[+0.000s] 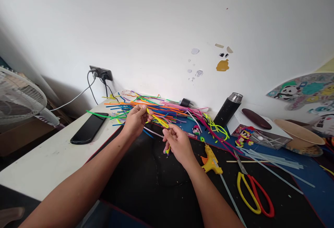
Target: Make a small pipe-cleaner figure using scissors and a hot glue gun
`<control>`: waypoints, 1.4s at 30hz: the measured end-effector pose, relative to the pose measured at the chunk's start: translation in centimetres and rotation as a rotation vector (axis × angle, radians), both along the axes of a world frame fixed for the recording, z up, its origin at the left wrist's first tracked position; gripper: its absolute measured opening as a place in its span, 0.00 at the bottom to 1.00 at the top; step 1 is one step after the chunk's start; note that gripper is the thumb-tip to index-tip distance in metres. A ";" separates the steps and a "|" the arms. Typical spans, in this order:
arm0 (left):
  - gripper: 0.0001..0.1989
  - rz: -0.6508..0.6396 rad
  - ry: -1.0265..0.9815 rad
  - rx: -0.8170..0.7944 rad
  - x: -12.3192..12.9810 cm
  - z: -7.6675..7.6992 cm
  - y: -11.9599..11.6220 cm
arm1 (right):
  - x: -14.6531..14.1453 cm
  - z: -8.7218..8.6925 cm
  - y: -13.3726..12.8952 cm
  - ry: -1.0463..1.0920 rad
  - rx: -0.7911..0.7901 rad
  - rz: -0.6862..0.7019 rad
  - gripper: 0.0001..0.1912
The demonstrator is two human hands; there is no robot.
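Stretched between my two hands above the black mat is a bent yellow pipe cleaner (159, 120). My left hand (136, 118) pinches its left end between thumb and fingers. Closed around the other end is my right hand (179, 143), and a short yellow piece with a purplish tip sticks out below its fingers. Behind both hands lies a pile of pipe cleaners (167, 108) in orange, blue, pink, green and other colours. A yellow glue gun (212, 160) rests just right of my right hand, with a glue stick in its rear.
Scissors (247, 182) with red and yellow handles lie at the right, beside loose glue sticks (273, 163). A black thermos (228, 109), a tissue box (258, 130) and a small colourful figure (244, 137) stand behind. A phone (90, 128) lies left; a fan (22, 96) stands at the far left.
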State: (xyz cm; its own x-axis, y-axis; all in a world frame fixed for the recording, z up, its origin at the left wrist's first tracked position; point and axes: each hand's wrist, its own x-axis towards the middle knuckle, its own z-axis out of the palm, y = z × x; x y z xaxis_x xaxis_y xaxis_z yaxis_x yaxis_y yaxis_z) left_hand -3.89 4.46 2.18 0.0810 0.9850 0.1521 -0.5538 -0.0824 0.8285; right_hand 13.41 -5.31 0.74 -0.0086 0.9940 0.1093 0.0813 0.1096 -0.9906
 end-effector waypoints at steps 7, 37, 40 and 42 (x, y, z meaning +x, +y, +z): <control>0.15 -0.036 0.019 -0.020 0.3 -0.1 -0.3 | 0.7 -0.1 -0.2 -0.450 0.211 -0.155 0.17; 0.09 0.096 -0.075 -0.173 -0.3 0.1 0.6 | 0.9 1.0 -0.4 -0.559 0.147 -0.161 0.22; 0.10 0.044 -0.019 -0.132 -0.1 0.1 0.2 | 1.0 1.0 -0.3 -0.342 0.085 -0.157 0.22; 0.10 0.002 0.000 -0.100 0.3 0.0 -0.1 | 1.1 0.9 -0.2 -0.253 0.085 -0.153 0.21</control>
State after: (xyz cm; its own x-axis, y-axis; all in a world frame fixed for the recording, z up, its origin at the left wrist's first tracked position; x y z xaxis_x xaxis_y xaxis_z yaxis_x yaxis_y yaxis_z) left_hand -3.60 4.32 2.21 0.0790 0.9955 0.0529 -0.5541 -0.0003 0.8325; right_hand 14.55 -5.50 1.63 0.1028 0.9732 0.2058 0.3459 0.1590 -0.9247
